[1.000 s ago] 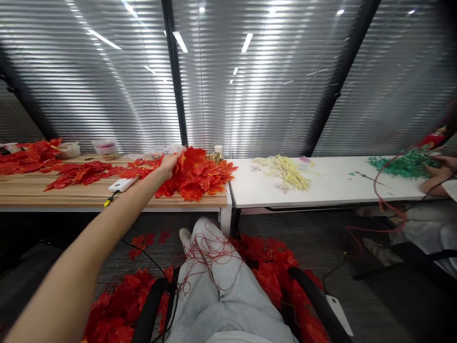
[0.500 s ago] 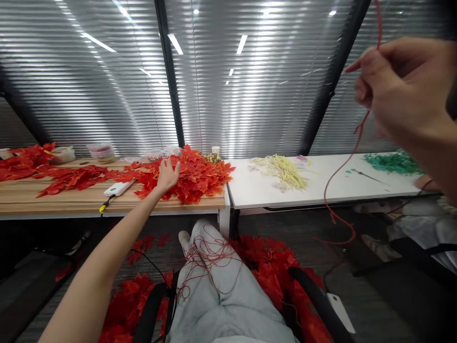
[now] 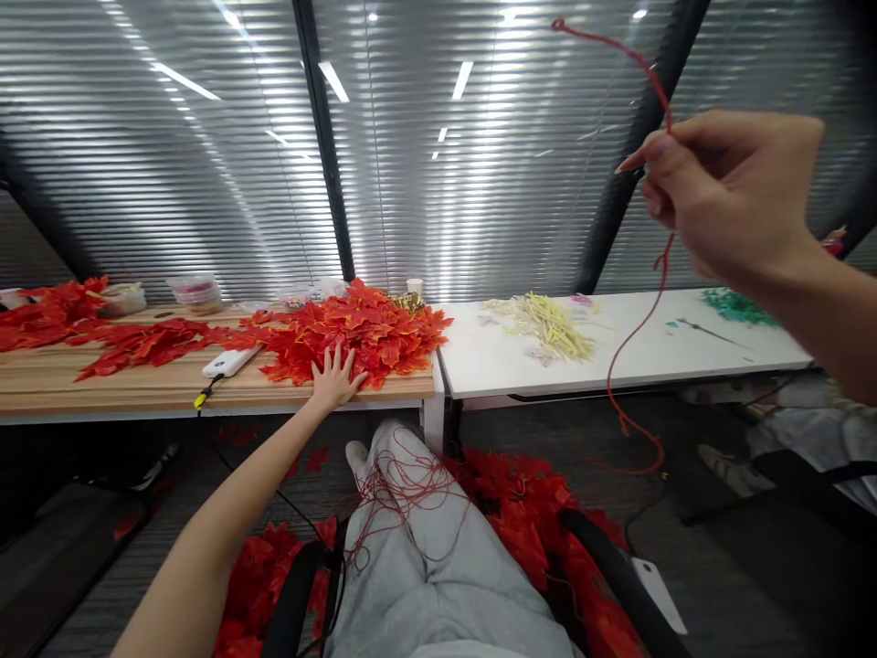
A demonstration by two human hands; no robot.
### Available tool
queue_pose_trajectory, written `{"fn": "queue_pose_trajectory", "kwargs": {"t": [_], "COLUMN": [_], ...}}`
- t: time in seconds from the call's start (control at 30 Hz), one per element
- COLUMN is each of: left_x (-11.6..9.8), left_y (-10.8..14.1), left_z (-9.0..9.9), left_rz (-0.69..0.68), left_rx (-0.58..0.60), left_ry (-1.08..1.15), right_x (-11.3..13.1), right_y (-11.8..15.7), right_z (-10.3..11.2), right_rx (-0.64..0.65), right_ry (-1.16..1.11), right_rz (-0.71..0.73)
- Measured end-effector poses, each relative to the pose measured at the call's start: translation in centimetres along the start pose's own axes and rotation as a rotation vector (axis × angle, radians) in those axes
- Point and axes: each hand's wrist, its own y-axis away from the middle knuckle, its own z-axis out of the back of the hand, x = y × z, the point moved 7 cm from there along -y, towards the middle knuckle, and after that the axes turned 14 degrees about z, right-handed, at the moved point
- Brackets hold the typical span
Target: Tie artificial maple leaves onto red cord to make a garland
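Note:
My right hand (image 3: 733,187), raised at the upper right, pinches a thin red cord (image 3: 634,334). One end of the cord arcs above the fingers and finishes in a small loop; the rest dangles below in a curve with little knots. With fingers spread, my left hand (image 3: 335,376) lies at the front of a heap of red artificial maple leaves (image 3: 390,329) by the table edge. It appears to touch the leaves and grips none. Across my lap spreads a tangle of more red cord (image 3: 404,489).
A wooden table (image 3: 137,388) adjoins a white table (image 3: 472,370). Yellow strips (image 3: 554,326) and green pieces (image 3: 736,306) lie on the white one. A white power bank (image 3: 229,361) sits left of the heap. Red leaves (image 3: 521,503) hang beside my chair. Another person's shoe (image 3: 730,471) shows at right.
My right hand has moved left and slightly down, bringing the cord's looped upper end into view. My left hand has come down and nearer, spreading its fingers at the heap's front.

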Motion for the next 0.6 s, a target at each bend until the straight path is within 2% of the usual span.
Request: {"fn": "queue_pose_trajectory", "kwargs": {"t": [0.1, 0.2, 0.3, 0.37, 0.4, 0.47, 0.5, 0.6], "left_x": [0.5, -0.2, -2.4, -5.3, -7.1, -11.4, -13.7, -19.5], "left_y": [-0.6, -0.1, 1.4, 3.1, 4.3, 7.5, 9.5, 15.5], "left_z": [0.3, 1.8, 4.4, 6.3, 7.3, 9.0, 9.8, 11.6], "left_rz": [0.047, 0.049, -0.017, -0.131, -0.204, -0.397, -0.49, -0.63], "left_rx": [-0.025, -0.108, -0.197, -0.169, -0.12, 0.073, 0.212, 0.711], "left_ry": [-0.017, 0.034, 0.16, 0.297, 0.387, 0.616, 0.75, 1.083], "right_x": [0.3, 0.6, 1.3, 1.9, 2.3, 3.1, 3.5, 4.3], "right_y": [0.0, 0.0, -0.1, -0.4, -0.6, -1.1, -1.5, -2.5], "right_z": [-0.4, -0.9, -1.6, -2.5, -3.2, -4.8, -5.8, -8.9], "right_rx": [0.012, 0.042, 0.039, 0.036, 0.042, 0.058, 0.071, 0.12], "right_ry": [0.027, 0.015, -0.054, -0.138, -0.186, -0.259, -0.275, -0.226], "right_rz": [-0.02, -0.023, -0.009, -0.014, -0.019, -0.025, -0.028, -0.058]}}
